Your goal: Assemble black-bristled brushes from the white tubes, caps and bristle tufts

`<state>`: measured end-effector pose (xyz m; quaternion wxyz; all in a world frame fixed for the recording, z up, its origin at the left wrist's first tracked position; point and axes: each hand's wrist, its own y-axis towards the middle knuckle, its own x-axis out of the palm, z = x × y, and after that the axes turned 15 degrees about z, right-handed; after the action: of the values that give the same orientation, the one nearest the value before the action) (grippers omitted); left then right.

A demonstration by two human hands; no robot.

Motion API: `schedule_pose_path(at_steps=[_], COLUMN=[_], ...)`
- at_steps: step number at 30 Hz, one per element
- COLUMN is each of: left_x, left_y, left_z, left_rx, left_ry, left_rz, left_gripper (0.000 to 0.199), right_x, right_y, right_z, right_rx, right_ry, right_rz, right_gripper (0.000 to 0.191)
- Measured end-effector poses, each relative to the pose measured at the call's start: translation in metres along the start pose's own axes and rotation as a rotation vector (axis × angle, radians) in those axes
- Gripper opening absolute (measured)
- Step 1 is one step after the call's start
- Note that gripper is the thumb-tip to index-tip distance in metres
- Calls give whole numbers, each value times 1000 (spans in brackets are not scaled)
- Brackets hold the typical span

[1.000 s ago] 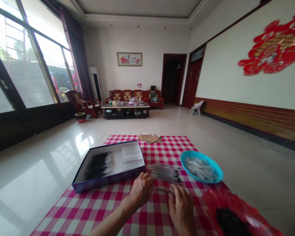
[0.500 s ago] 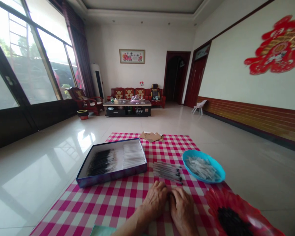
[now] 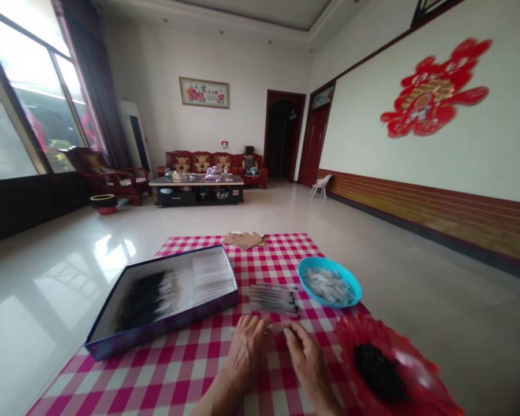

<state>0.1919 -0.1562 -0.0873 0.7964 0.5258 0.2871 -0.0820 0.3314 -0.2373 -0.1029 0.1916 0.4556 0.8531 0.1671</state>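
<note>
My left hand (image 3: 248, 346) is closed around a thin, pale, see-through pen (image 3: 274, 329) just above the tablecloth. Its end pokes out toward my right hand (image 3: 305, 352), which pinches at that end with thumb and forefinger; any small part there is too hidden to name. Just beyond my fingers lies a row of several clear pens (image 3: 271, 297) with dark ends pointing right. To the left stands a shallow dark-blue box (image 3: 164, 319), with black thin sticks (image 3: 143, 297) on one side and white thin tubes (image 3: 212, 279) on the other.
A blue bowl (image 3: 359, 297) of small clear pieces (image 3: 329, 283) stands at the right. Nearer, a red petal-shaped dish (image 3: 420, 358) holds small black parts (image 3: 379, 370). Cardboard scraps (image 3: 245, 240) lie at the far edge of the checked tablecloth (image 3: 190, 370).
My hands have moved a little apart, and the pale pen now shows between them. The view has turned right, so everything sits further left.
</note>
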Motion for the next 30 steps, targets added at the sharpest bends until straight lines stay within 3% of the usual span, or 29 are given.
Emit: schedule_pose_path(at_steps=[5,13,18,25,30], left_x=[1,-5,-4,-4,-4], left_y=[4,9,10,10,9], left_z=[8,9,10,7,6], left_rx=[7,11,19,-1,7], left_ry=[-55,35,43,40,47], left_rz=[-30,5,5,-9,-17], left_gripper=[16,17,15,20,21], right_x=[0,-1,-2,-5,-1], right_y=[0,4,6,7,6], right_z=[-10,-16,-17,-28,-27], right_rx=[146,189,261,240,223], right_ry=[76,-7,87,219,124], right_rz=[-49,5,-12,-121,-56], right_gripper=[32,35,36,33,32])
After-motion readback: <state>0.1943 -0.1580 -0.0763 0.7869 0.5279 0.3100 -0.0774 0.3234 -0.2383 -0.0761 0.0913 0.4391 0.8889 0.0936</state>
